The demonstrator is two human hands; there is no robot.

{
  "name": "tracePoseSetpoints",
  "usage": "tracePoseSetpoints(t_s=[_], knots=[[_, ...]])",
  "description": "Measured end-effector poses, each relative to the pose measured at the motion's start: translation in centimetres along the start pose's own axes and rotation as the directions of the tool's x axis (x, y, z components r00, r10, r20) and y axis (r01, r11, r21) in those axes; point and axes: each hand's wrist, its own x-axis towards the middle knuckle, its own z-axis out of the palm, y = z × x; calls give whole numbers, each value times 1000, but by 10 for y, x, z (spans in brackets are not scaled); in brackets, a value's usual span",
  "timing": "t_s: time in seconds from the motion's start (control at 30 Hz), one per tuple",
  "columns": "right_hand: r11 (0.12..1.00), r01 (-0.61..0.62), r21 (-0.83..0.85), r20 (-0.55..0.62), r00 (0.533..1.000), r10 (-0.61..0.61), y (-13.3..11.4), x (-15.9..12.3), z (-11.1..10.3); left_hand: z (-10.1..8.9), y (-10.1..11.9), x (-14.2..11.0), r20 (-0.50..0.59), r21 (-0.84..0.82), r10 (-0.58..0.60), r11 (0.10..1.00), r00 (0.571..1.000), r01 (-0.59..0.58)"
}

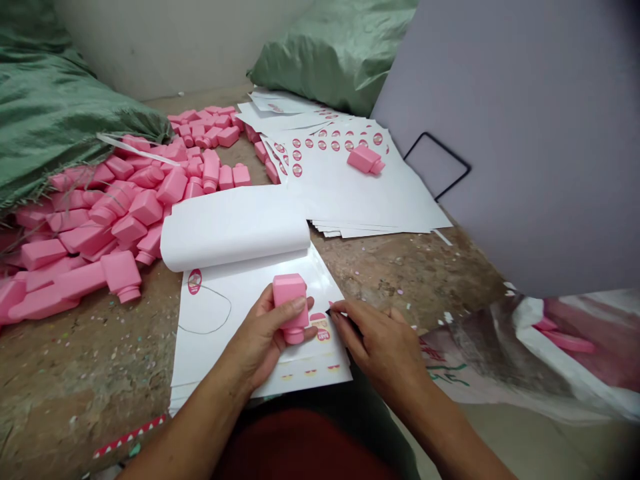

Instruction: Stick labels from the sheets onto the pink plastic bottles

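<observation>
My left hand (pixel 273 323) is wrapped round a pink plastic bottle (pixel 290 297), its neck pointing down toward me. Beneath it lies a sticker sheet (pixel 210 353), with a few round red-and-yellow stickers (pixel 323 335) near its right edge and one at its upper left. A curved pencil-like line is drawn on the sheet. My right hand (pixel 373 333) is closed in a pinch at the sheet's right edge, close to those stickers. From its fingertips pokes the tip of a small dark pointed tool (pixel 329 311); the rest of it is hidden in the hand.
A heap of pink bottles (pixel 130 207) spreads at left, partly under a green woven sack (pixel 60 127). More sticker sheets (pixel 360 200) lie ahead, with one pink bottle (pixel 366 160) on top. Another green sack (pixel 335 57) stands behind; a white sack (pixel 500 373) sits at right.
</observation>
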Motion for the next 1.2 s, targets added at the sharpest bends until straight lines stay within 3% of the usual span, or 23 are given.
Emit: tracePoseSetpoints(t_s=[0.1,0.23,0.4,0.6,1.2], knots=[[984,-98,146,68,994,89,4,0,-1,1,2,0,-18,-30,-11,999,1000,11],[898,-236,372,167,968,185,9,-1,-6,3,4,0,-64,-124,-34,992,997,26],[979,-100,178,30,995,96,9,-5,0,2,4,2,-75,-206,-59,978,995,42],[998,-3,56,-10,1000,3,6,-3,4,1,4,1,-54,-198,-65,979,996,53],[1000,-9,-9,-23,1000,8,3,-5,5,0,4,1,-45,-206,-59,977,997,49]])
